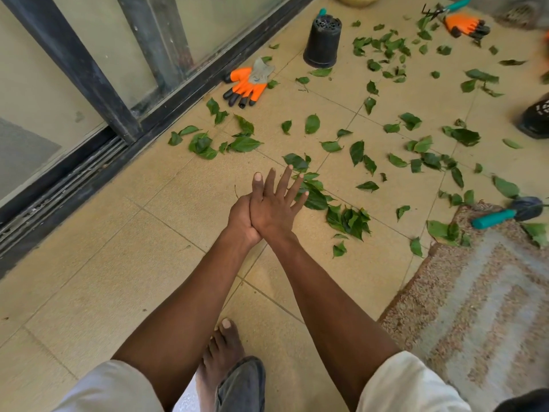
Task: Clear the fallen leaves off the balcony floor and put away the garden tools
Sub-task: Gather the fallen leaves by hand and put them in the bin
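Dozens of green leaves [356, 150] lie scattered over the tan tiled floor [118, 263], thickest from the middle toward the upper right, with one dense clump [349, 220] just right of the hands. Both hands sit above the floor at centre frame, touching each other. The right hand [274, 208] lies on top with fingers spread and straight, its fingertips over the nearest leaves. The left hand [240, 218] is underneath and beside it, fingers hidden (curl cannot be told), thumb pointing up along the right hand; no leaf visibly held by either.

Tools lie well apart. An orange and grey glove [248, 84] lies next to the dark sliding door track [89, 173] at upper left. A black plastic pot [322, 41] stands upside down near it, with something teal showing just behind. A second orange glove [465, 25] lies at the top right, just beside a small hand rake with a teal handle [445, 8]. A teal-handled tool [494, 218] rests on the edge of a brown and grey rug [475, 292] at right, leaves around it. A dark object [536, 118] is cut off by the right edge (blurred, unclear).

A bare foot [221, 349] and pale sleeves [410, 385] show at bottom.
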